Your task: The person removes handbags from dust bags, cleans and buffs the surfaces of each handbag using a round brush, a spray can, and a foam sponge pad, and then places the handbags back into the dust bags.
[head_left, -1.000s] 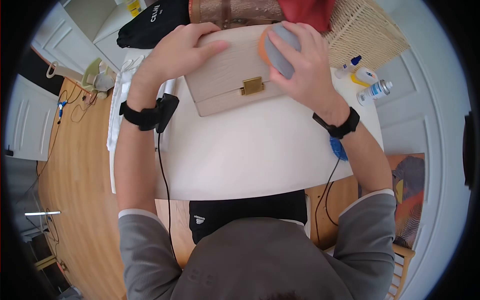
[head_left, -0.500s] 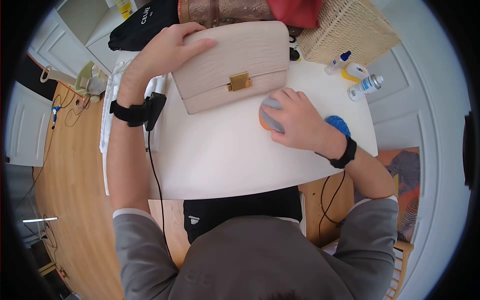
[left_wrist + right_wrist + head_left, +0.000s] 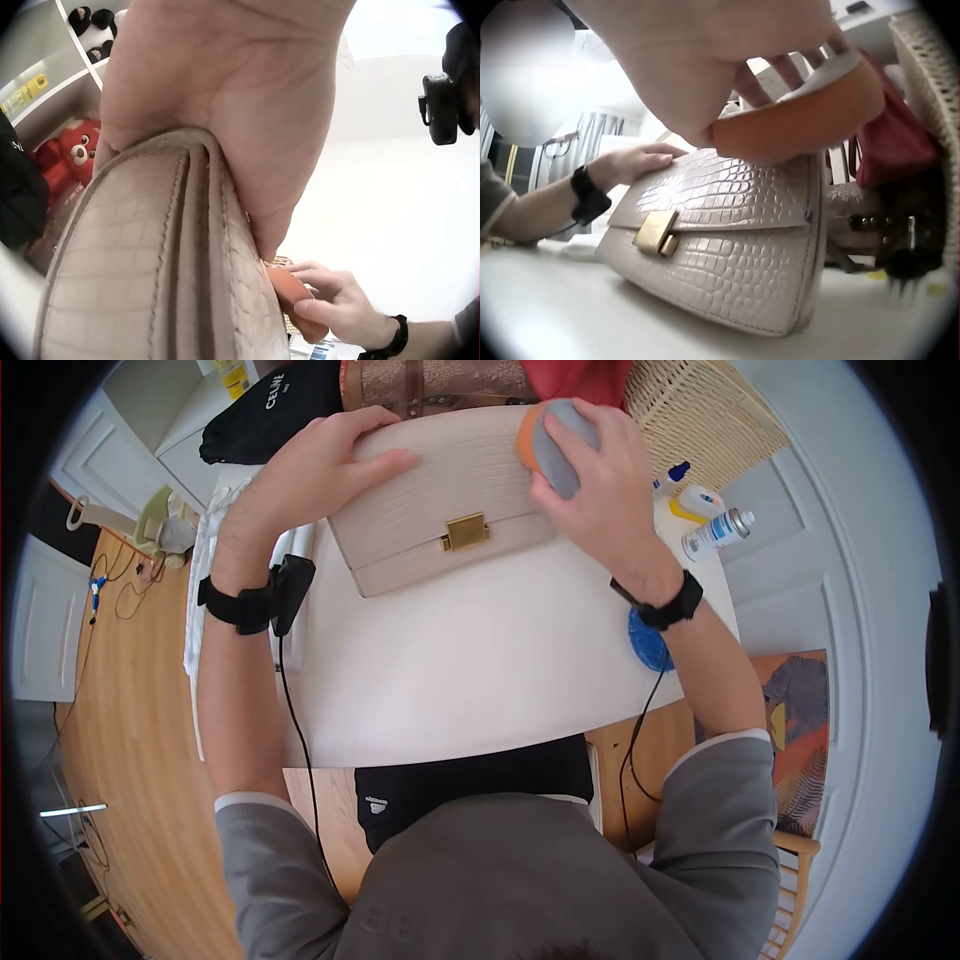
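Note:
A beige crocodile-textured handbag (image 3: 440,480) with a gold clasp (image 3: 465,531) stands tilted on the white table (image 3: 470,670). My left hand (image 3: 320,470) grips its upper left edge, thumb on the front flap and fingers behind; the left wrist view shows the palm (image 3: 225,90) over the bag's side. In my right hand (image 3: 610,485) is a round polishing pad (image 3: 578,450), orange on one face and grey on the other. Its orange side (image 3: 802,116) faces the flap's upper right part, close against it in the right wrist view.
Near my right wrist lies a blue disc (image 3: 648,640). A blue-capped bottle (image 3: 672,478), a yellow-and-white bottle (image 3: 698,503) and a spray can (image 3: 718,533) stand at the right. Behind the handbag are a black cloth bag (image 3: 270,420), a brown bag (image 3: 440,385) and a wicker basket (image 3: 700,425).
My right hand went with the pad from the flap's upper right down to the table front, and is now back at the flap's upper right. The left hand keeps its hold.

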Available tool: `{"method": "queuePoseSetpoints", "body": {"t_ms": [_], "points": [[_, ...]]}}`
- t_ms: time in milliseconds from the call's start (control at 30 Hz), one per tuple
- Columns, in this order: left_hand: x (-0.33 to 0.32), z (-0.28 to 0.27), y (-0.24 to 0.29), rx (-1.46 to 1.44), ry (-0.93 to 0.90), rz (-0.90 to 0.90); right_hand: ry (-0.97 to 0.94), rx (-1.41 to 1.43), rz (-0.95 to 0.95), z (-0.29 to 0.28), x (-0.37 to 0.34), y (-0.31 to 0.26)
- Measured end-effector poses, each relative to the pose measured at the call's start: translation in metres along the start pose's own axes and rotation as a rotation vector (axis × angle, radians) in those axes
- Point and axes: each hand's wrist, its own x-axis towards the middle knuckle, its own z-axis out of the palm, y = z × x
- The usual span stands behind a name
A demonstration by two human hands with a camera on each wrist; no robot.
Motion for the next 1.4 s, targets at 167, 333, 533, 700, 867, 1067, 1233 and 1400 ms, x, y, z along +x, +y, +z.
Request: {"method": "queuePoseSetpoints", "body": {"t_ms": [167,333,533,700,867,1067,1233,1400], "points": [[0.006,0.001,-0.007,0.020,0.011,-0.076,-0.176,-0.032,0.034,-0.007,-0.038,-0.029],[0.008,0.003,-0.013,-0.003,0.020,-0.080,-0.351,0.053,0.087,-0.021,-0.063,-0.041],[0.005,0.001,-0.011,-0.019,0.006,-0.064,-0.804,0.324,0.232,-0.049,-0.060,-0.026],[0.003,0.003,-0.009,0.010,0.040,-0.041,-0.539,0.454,0.316,-0.066,-0.015,-0.015],[0.000,0.000,0.005,0.042,0.033,-0.039,-0.077,0.306,0.194,-0.038,0.040,-0.013],[-0.002,-0.002,0.004,0.029,-0.016,0.007,-0.043,0.056,-0.049,0.002,0.017,-0.021],[0.005,0.002,-0.008,0.050,0.025,-0.087,-0.248,0.040,-0.111,-0.006,-0.035,-0.030],[0.009,0.005,-0.019,0.015,0.051,-0.090,-0.403,0.111,-0.052,-0.022,-0.067,-0.040]]}}
